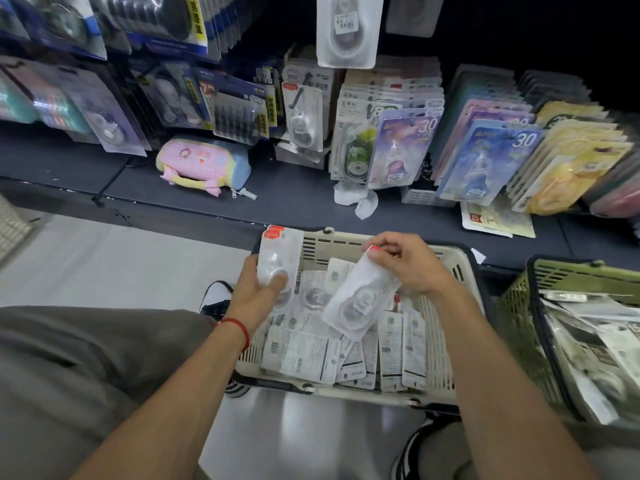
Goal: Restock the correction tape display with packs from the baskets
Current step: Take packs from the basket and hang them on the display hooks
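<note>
A beige basket (346,242) on the floor holds several white correction tape packs (301,355), most lying face down. My left hand (258,292) grips a small stack of packs (278,252) upright at the basket's left rim, red tabs on top. My right hand (407,263) pinches the red top of another pack (360,299), which hangs tilted over the basket. The correction tape display (391,140) fills the dark shelf beyond, with packs standing in rows and one hanging white pack (348,29) above.
A green basket (519,306) with more packs stands at the right. A pink pencil case (202,164) and crumpled white paper (356,199) lie on the shelf ledge. My knees and shoes flank the beige basket on the pale floor.
</note>
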